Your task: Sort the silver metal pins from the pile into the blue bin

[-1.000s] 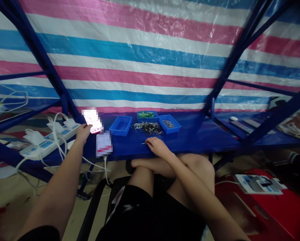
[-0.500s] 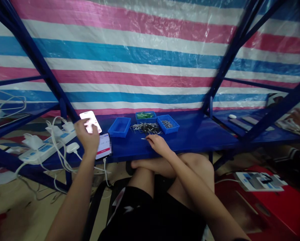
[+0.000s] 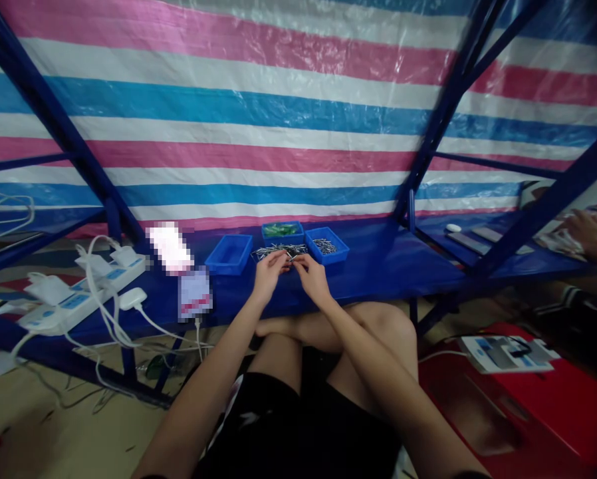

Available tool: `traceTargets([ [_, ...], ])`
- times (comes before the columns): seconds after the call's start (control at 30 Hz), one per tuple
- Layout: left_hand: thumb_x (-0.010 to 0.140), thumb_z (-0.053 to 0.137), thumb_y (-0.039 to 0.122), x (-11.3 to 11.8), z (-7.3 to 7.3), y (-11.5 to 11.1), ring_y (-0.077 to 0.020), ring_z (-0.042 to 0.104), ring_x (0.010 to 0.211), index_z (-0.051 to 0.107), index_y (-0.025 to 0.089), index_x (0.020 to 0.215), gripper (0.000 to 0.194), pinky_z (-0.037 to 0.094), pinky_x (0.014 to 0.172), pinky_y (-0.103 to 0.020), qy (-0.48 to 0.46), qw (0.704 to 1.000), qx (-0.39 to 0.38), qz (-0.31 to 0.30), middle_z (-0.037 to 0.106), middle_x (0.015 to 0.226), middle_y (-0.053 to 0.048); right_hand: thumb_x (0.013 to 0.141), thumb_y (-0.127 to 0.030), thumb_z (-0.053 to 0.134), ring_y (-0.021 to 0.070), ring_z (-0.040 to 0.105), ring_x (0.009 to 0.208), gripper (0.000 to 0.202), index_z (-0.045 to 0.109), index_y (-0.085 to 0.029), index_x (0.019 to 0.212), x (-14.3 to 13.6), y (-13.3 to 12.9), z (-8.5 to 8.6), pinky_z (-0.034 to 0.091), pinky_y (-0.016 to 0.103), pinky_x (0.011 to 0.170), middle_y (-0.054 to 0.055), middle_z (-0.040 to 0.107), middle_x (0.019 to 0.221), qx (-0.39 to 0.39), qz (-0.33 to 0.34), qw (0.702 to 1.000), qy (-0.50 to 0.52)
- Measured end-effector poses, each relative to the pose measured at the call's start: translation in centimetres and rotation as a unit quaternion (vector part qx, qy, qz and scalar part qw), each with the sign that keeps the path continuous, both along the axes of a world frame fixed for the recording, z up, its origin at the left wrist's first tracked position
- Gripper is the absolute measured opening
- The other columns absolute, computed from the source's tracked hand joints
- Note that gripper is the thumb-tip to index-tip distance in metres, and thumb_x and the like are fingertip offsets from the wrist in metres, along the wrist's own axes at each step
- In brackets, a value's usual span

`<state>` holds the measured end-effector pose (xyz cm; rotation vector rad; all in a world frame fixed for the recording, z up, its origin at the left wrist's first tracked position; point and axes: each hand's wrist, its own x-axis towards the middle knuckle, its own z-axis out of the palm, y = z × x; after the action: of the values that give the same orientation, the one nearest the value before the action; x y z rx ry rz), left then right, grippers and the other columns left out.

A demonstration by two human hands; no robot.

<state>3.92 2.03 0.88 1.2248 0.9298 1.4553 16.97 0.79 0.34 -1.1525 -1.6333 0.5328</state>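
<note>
My right hand (image 3: 314,278) is closed in a pinch on a thin metal pin, mostly hidden by the fingertips. Facing it, my left hand (image 3: 269,274) has its fingers curled together; what they hold, if anything, is too small to make out. Just behind both hands lies a loose pile of thin silver and black pins (image 3: 264,251), partly covered by the fingers. A blue tray (image 3: 229,255) with nothing visible in it stands left of the pile. Behind is a blue tray of green pieces (image 3: 281,231), and to the right a blue tray of small metal pieces (image 3: 325,246).
Two lit phones, an upper one (image 3: 170,247) and a lower one (image 3: 195,294), lie left on the blue table (image 3: 378,259). Beyond them is a power strip (image 3: 82,303) with chargers and loose white cables. Another person's hand (image 3: 588,226) is at far right, above a red stool (image 3: 528,399).
My left hand has left the upper phone and moved right, beside my right hand at the pile. My right hand has shifted slightly and stays pinched. The camera view has shifted slightly.
</note>
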Motion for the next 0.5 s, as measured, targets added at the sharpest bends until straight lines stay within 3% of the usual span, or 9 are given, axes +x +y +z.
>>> traceTargets([
  [0.17,0.065,0.069,0.037,0.0,-0.6,0.6,-0.0139,0.061,0.065,0.062,0.012,0.095,0.039,0.050,0.066,-0.029,0.008,0.999,-0.034,0.029,0.066,0.080,-0.007,0.086,-0.024,0.046,0.0149,0.063,0.086,0.015,0.057,-0.021,0.096,-0.4,0.1,-0.7,0.046,0.026,0.079,0.002,0.067,0.092,0.008,-0.002,1.000,-0.030],
  [0.4,0.066,0.067,0.039,0.0,-1.8,0.5,-0.0195,0.062,0.083,0.064,0.014,0.091,0.035,0.050,0.072,-0.031,0.057,0.998,0.000,-0.017,0.067,0.091,-0.008,0.086,-0.026,0.047,0.0161,0.063,0.084,0.015,0.059,-0.022,0.094,0.0,0.0,-0.6,0.046,0.026,0.077,0.002,0.068,0.090,-0.006,-0.008,0.995,-0.102],
  [0.5,0.068,0.066,0.038,-0.1,-2.2,0.5,-0.0189,0.062,0.081,0.062,0.014,0.089,0.032,0.049,0.076,-0.032,0.054,0.998,0.009,-0.029,0.067,0.085,-0.007,0.086,-0.029,0.048,0.0165,0.063,0.084,0.018,0.059,-0.023,0.098,0.5,0.0,0.0,0.046,0.027,0.077,0.003,0.067,0.091,0.002,0.002,0.992,-0.127],
])
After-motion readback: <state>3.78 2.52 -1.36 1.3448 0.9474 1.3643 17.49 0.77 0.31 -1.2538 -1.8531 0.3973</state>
